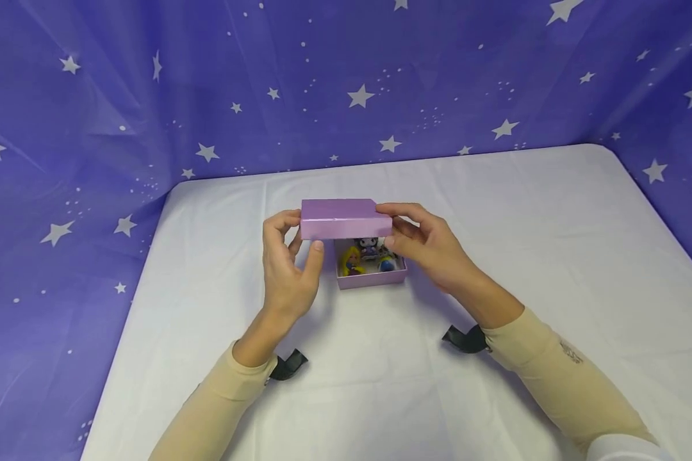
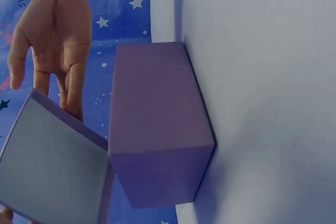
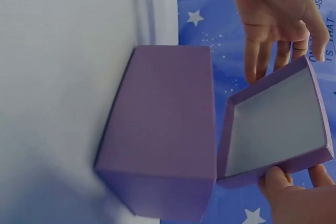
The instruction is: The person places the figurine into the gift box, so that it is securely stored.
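Note:
A shiny purple box lid (image 1: 346,218) is held up over the matching purple box (image 1: 373,280). My left hand (image 1: 288,272) holds the lid's left end, its thumb near the lower front corner. At the right end my right hand (image 1: 432,246) grips the lid, index finger on its top edge. The lid's pale inside (image 3: 278,124) shows in both wrist views. Inside the box sit small toy figures: a yellow-haired one (image 1: 352,261), a dark and white one (image 1: 368,246) and a blue one (image 1: 387,263). The lid hides the box's back part.
A white cloth covers the table (image 1: 380,397). A purple-blue curtain (image 1: 323,77) with white stars hangs behind it and along the sides. Black straps (image 1: 288,365) stick out by both wrists, beside beige sleeves (image 1: 559,371).

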Action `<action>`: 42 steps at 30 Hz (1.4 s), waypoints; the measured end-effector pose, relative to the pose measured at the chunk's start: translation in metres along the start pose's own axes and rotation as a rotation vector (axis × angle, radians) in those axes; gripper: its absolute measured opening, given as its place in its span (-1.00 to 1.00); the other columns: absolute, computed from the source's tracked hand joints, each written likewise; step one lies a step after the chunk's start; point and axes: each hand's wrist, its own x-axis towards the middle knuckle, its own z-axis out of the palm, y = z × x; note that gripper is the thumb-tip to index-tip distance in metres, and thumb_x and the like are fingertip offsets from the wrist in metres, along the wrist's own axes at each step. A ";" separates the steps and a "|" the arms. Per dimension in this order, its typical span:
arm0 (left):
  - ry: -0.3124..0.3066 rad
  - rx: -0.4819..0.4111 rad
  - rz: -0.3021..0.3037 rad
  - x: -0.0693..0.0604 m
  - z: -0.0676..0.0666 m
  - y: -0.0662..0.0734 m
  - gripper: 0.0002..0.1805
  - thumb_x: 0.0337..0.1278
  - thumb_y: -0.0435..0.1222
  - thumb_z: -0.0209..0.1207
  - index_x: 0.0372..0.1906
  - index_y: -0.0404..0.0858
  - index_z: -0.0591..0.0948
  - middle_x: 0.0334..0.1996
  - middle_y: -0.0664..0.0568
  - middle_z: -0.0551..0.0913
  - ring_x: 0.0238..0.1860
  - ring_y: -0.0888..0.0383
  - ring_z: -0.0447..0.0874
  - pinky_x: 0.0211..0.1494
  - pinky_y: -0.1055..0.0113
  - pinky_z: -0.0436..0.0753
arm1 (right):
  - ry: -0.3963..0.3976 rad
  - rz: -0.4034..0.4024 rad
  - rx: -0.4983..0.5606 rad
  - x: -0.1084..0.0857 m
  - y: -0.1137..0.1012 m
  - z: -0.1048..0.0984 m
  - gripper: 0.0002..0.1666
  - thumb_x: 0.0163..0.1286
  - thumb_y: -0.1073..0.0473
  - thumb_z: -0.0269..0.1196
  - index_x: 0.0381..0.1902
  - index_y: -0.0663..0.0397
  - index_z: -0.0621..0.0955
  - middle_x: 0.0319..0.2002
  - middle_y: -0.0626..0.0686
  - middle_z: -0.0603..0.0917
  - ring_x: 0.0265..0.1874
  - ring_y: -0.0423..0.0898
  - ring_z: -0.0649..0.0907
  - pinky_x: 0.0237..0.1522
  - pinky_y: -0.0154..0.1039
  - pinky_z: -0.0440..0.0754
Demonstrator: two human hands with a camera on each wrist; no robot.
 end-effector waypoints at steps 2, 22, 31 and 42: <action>-0.010 -0.035 0.005 -0.001 0.000 -0.003 -0.65 0.09 -0.48 0.07 -0.10 -0.64 0.27 0.07 -0.49 0.30 0.21 -0.26 0.37 0.21 -0.09 0.50 | 0.026 -0.031 -0.041 -0.001 0.003 -0.003 -0.50 0.28 0.47 0.25 0.19 0.26 0.52 0.30 0.15 0.36 0.30 0.10 0.42 0.26 -0.17 0.45; -0.281 0.074 -0.075 -0.020 -0.002 -0.047 -0.67 -0.24 -0.70 0.25 -0.20 -0.51 0.64 -0.19 -0.27 0.42 0.31 -0.23 0.36 0.13 0.09 0.57 | 0.096 0.068 -0.386 -0.013 0.024 -0.024 -0.62 -0.01 0.59 0.40 -0.18 0.33 0.67 0.09 0.13 0.46 0.23 0.01 0.50 0.11 -0.30 0.54; -0.322 0.149 -0.009 -0.023 -0.003 -0.061 -0.66 -0.21 -0.58 0.31 -0.19 -0.33 0.69 -0.20 -0.07 0.44 0.32 -0.05 0.39 0.16 0.21 0.56 | 0.105 0.083 -0.456 -0.020 0.023 -0.027 -0.63 -0.01 0.53 0.46 -0.19 0.26 0.70 0.08 0.07 0.48 0.19 0.00 0.54 0.06 -0.31 0.58; -0.399 0.253 -0.028 -0.024 -0.004 -0.064 -0.67 -0.25 -0.53 0.34 -0.21 -0.31 0.69 -0.22 -0.01 0.44 0.30 -0.07 0.42 0.21 0.25 0.54 | 0.060 0.109 -0.472 -0.026 0.033 -0.028 -0.64 -0.01 0.53 0.45 -0.19 0.28 0.68 0.08 0.10 0.45 0.18 0.03 0.53 0.07 -0.32 0.56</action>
